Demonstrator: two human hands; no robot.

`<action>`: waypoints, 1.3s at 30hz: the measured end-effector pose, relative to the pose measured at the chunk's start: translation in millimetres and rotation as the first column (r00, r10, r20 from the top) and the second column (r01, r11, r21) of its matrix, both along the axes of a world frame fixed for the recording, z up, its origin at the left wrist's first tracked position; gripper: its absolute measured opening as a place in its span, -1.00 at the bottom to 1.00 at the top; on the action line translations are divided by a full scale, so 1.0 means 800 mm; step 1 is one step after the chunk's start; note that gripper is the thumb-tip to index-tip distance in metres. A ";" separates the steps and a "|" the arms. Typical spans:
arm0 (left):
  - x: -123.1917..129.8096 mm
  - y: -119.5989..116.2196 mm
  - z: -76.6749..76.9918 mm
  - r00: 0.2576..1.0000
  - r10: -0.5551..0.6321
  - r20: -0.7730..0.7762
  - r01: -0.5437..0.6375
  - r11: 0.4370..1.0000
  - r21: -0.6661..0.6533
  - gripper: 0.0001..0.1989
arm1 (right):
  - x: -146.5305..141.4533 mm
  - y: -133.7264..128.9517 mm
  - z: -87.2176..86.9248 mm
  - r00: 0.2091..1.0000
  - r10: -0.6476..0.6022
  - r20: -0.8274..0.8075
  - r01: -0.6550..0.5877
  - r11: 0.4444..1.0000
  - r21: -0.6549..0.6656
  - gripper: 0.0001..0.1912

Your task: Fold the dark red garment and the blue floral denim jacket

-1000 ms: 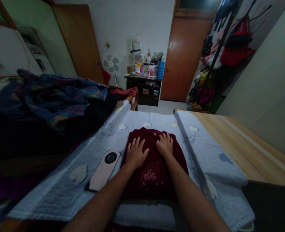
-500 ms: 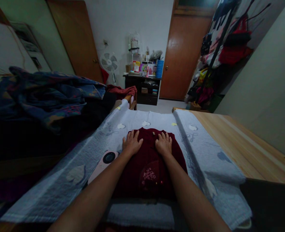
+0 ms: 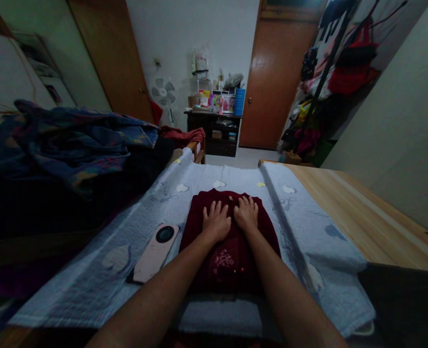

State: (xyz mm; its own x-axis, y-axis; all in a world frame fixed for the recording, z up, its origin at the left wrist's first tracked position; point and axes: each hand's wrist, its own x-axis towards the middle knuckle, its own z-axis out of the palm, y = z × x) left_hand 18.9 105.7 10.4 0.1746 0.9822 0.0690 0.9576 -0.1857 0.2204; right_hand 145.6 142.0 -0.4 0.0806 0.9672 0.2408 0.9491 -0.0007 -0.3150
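Observation:
A dark red garment point(image 3: 195, 229), folded into a compact bundle, lies before me on a pale blue cloth point(image 3: 228, 176). Pink branch-like embroidery and a small label near its far edge show on it. My left hand point(image 3: 217, 221) rests flat on the middle of the garment, fingers spread. On its far right part lies my right hand point(image 3: 246, 212), palm down with the fingers slightly apart. Neither hand grips anything. Left of the garment, a pink phone point(image 3: 154, 253) with a round black camera ring lies on the cloth, partly behind my left forearm.
A bare wooden board point(image 3: 344, 208) extends to the right of the cloth. Blue patterned clothing point(image 3: 76, 140) is heaped at the left. Farther back stand a fan point(image 3: 163, 92), a dark cabinet point(image 3: 212, 133) and a wooden door point(image 3: 268, 82); bags point(image 3: 355, 72) hang at the right.
My left hand has moved right from the garment's far left corner to its middle, a little nearer to me. More of the phone now shows. My right hand stays nearly in place.

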 end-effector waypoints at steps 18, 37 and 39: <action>0.001 -0.003 0.003 1.000 0.025 -0.015 -0.026 0.999 -0.026 -0.31 | 0.041 -0.089 -0.001 0.990 0.130 0.054 -0.129 0.992 -0.010 -0.49; 0.001 -0.006 0.001 0.999 0.022 -0.040 -0.021 0.999 0.025 -0.32 | 0.064 -0.166 0.019 0.930 0.305 -0.206 -0.290 0.952 0.103 -0.59; 0.000 -0.006 0.001 0.999 0.019 -0.041 -0.017 0.999 0.033 -0.33 | 0.046 -0.168 0.027 0.878 0.405 -0.254 -0.382 0.914 0.139 -0.57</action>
